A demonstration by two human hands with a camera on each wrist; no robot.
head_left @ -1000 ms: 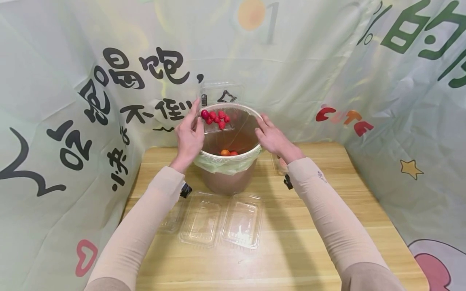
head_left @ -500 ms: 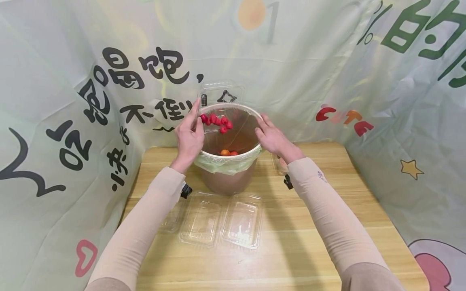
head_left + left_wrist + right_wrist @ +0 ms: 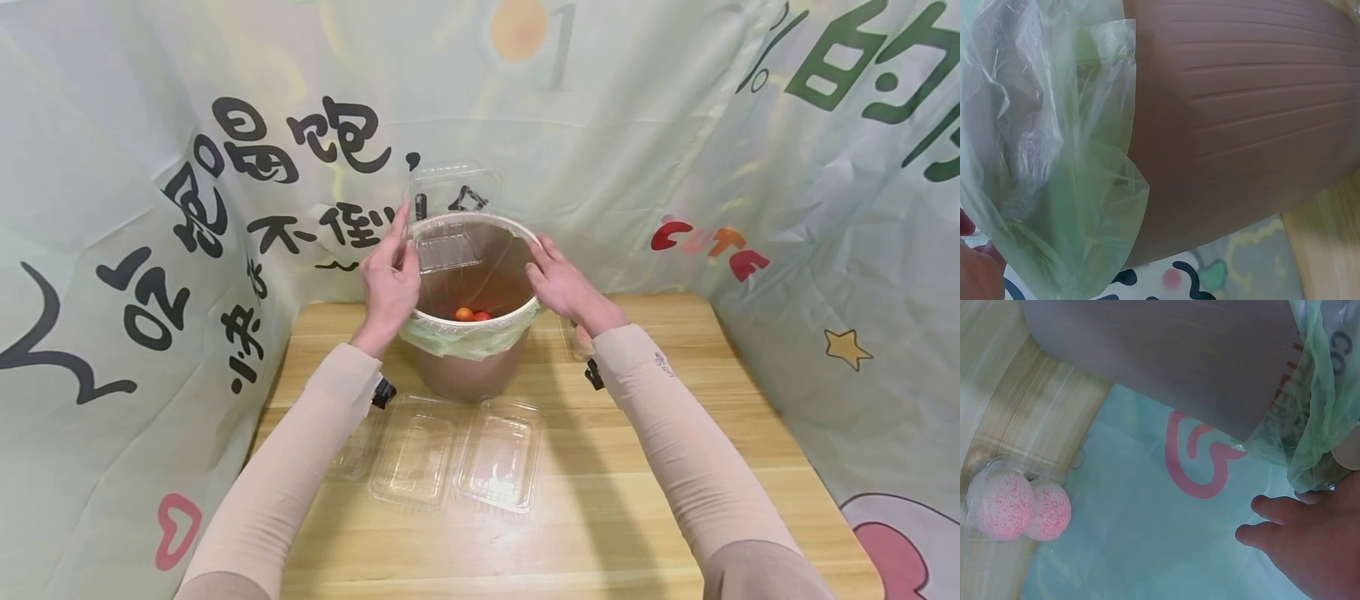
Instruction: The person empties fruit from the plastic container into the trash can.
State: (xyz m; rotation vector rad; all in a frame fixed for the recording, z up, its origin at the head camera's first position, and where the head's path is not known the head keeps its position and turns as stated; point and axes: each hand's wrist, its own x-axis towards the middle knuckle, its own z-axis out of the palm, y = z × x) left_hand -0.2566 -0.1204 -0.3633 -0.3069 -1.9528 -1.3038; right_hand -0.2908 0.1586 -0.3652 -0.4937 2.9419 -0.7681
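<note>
In the head view my left hand [image 3: 390,283] pinches the left side of a clear hinged plastic container [image 3: 448,254]. The container is tilted over the mouth of a brown bucket [image 3: 468,375], its lid raised at the back, and I see no fruit in it. A green plastic bag [image 3: 465,342] lines the bucket and hangs over its rim. My right hand [image 3: 564,283] holds the rim on the right; in the right wrist view two fingertips stick out past the bag. Inside the bucket show an orange fruit [image 3: 464,314] and a red fruit [image 3: 482,316]; the rest is hidden.
Clear plastic containers [image 3: 416,462] lie in a row on the wooden table [image 3: 645,500] before the bucket. Right of it, a clear box holds pink-speckled balls [image 3: 1002,506], partly behind my right wrist. Printed cloth walls [image 3: 637,142] stand close around the table.
The red berries slid down the tilted container and have dropped out of it, out of sight in the bucket. Both hands have stayed in place.
</note>
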